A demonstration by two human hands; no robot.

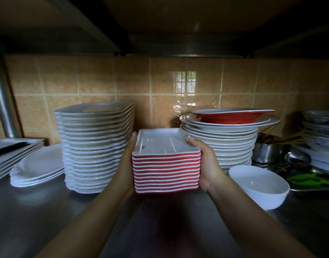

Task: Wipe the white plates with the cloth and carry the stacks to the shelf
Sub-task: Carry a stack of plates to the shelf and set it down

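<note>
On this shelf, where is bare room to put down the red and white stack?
Bare steel shelf lies between the tall white plate stack and the round plate stack, under the held stack. The right side is crowded: white bowl, metal pot.

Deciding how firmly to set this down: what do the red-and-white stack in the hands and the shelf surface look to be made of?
Stack of rectangular plates: glossy, white inside and red outside, with streaky highlights; probably melamine or glazed ceramic, the look leaves it open. Shelf surface: brushed grey metal with dull reflections, likely stainless steel.
</note>
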